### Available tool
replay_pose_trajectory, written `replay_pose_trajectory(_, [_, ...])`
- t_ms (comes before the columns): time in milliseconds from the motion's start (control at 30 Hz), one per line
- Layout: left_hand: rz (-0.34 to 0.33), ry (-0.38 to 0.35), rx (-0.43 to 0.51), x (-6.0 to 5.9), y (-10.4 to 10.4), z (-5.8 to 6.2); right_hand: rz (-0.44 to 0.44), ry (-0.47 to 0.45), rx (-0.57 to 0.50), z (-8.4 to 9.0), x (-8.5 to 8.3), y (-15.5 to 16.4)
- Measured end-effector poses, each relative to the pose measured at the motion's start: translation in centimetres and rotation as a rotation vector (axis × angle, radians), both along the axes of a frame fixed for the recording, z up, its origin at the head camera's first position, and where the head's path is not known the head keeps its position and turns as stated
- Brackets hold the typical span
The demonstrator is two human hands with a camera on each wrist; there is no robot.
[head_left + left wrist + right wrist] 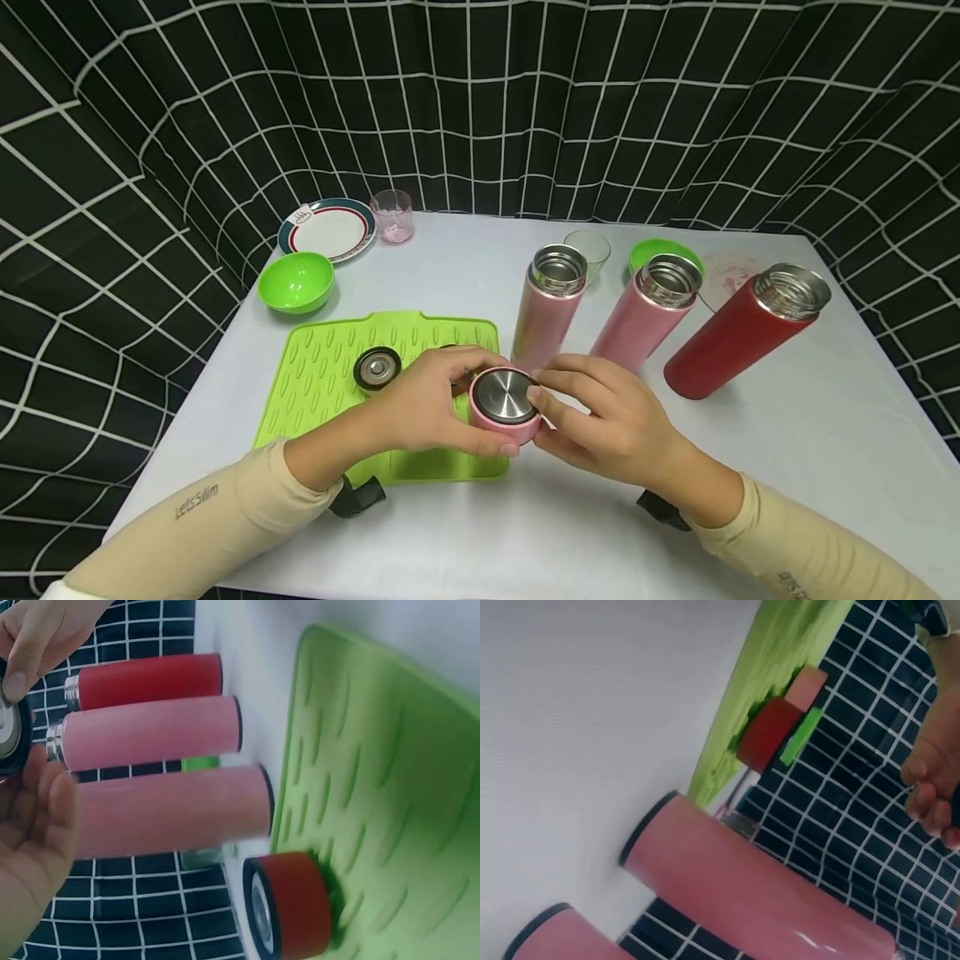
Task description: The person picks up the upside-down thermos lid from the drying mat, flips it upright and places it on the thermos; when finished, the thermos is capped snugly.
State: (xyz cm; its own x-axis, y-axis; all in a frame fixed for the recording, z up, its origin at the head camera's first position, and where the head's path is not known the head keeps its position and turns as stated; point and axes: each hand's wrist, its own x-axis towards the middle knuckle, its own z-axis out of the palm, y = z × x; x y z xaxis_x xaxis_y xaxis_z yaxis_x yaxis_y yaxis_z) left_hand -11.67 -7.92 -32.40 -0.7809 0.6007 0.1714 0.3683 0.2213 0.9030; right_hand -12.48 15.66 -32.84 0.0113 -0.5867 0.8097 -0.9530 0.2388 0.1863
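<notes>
My left hand [442,404] grips a pink flask lid [504,421] with a brushed-metal top, its fingers and thumb round the side. At the lid's right edge my right hand [611,417] pinches it, the thumb near the metal disc. Just beyond the hands stand three lidless flasks: a pink one [546,317], another pink one [637,325] and a red one [738,337]. A second lid [377,368] lies on the green mat [322,350]. In the left wrist view, a red lid [300,904] sits on that mat; my left hand mostly hides it in the head view.
Toward the back left are a green bowl [296,283], a rimmed plate [333,229] and a pinkish glass [392,217]. Behind the flasks stand a clear glass [592,250] and another green bowl [663,248]. A clear plate [723,279] lies near the red flask.
</notes>
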Motion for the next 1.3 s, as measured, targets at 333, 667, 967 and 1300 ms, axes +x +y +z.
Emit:
replay_pose_trajectory(333, [0.213,0.421,0.079,-4.7,-0.3,3.7,-0.142,-0.519,-0.404,-2.4,-1.0,-1.5])
replay_pose_trajectory(667, [0.296,0.355,0.069,-10.5,3.3,5.1,-0.344,-1.522,-0.631,-4.4,-4.2,-2.9])
replay_pose_trajectory(967, [0.33,0.391,-0.099,-10.8,4.6,3.7,-0.269,-1.581,-0.611,-6.7,-5.4,-3.0])
replay_pose_trajectory(1300, [0.22,0.36,-0.063,-11.8,5.4,2.8,-0.404,-1.552,-0.544,-5.9,-6.1,-2.3])
